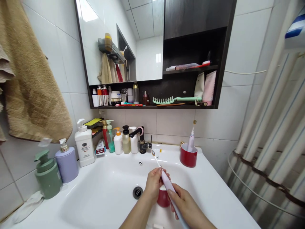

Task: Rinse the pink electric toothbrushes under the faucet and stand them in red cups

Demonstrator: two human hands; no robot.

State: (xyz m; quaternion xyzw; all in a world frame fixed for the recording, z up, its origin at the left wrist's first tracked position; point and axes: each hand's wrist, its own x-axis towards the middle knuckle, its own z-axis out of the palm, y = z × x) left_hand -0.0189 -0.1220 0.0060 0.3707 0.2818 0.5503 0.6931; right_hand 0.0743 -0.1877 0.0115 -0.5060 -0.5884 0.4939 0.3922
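Both my hands are on a pale electric toothbrush (168, 182), held over the right part of the sink. My left hand (153, 181) pinches its upper part near the neck, fingers closed. Lower down, my right hand (183, 200) wraps round the handle. The brush head (153, 153) points up and away, toward the tap. Beneath the hands, a red cup (163, 199) shows in part; the hands and toothbrush cover much of it, and I cannot tell what it rests on.
A black tap (142, 141) stands behind the white sink (95, 190) with its drain (137, 192). Another red cup (188, 159) on the right rim holds a second electric toothbrush (191, 140). Several pump bottles line the left, including a purple one (67, 165). Above hangs a mirrored cabinet (190, 22).
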